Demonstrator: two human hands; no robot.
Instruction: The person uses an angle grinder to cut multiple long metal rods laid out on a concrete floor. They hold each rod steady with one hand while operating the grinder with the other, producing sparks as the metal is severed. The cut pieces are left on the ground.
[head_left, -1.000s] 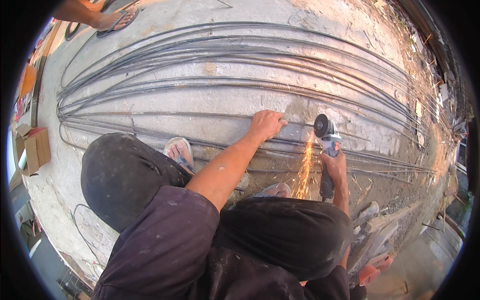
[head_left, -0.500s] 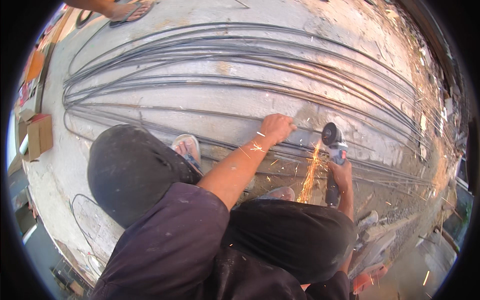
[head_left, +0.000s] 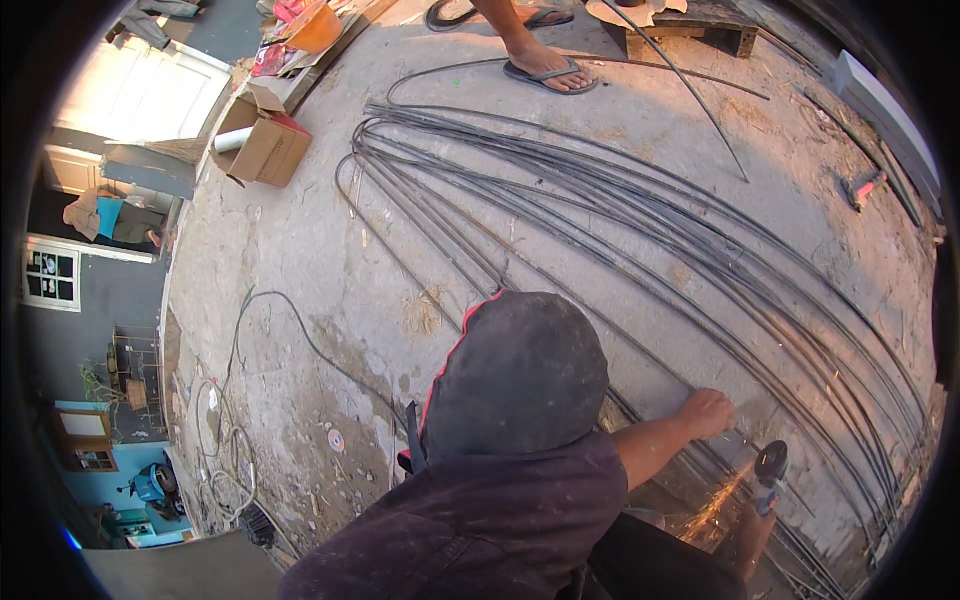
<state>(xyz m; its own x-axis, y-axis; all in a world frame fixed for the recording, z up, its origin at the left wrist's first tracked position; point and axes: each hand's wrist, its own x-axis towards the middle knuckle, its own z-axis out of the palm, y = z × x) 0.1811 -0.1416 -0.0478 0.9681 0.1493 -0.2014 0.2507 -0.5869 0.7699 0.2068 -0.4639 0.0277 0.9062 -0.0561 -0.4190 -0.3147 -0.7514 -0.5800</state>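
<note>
Currently, the angle grinder (head_left: 768, 487) is in the right hand (head_left: 750, 535), with the fingers wrapped around its body below the dark cutting disc. All positions are given from the grinder, as seen in the head view.

Sparks (head_left: 718, 510) stream from the disc, downward and to the left of the grinder. The left hand (head_left: 706, 415) is near the grinder, above and to its left; its fingers are curled closed over a single steel rod (head_left: 640, 344). This rod runs from the upper left of the grinder, under the hand and toward the disc. Exact contact between disc and rod cannot be determined.

A bundle of steel rods (head_left: 700, 262) lies above the grinder on the concrete floor (head_left: 290, 240) and extends to the upper left, where the ends bend into loops. A dark-clothed knee (head_left: 510, 380) is to the left of the grinder. A cardboard box (head_left: 278, 150) holding a white roll (head_left: 233, 139) stands well apart, to the far upper left. A dark cable (head_left: 290, 303) lies far left. Another person's sandalled foot (head_left: 552, 75) is well apart, to the upper left.
</note>
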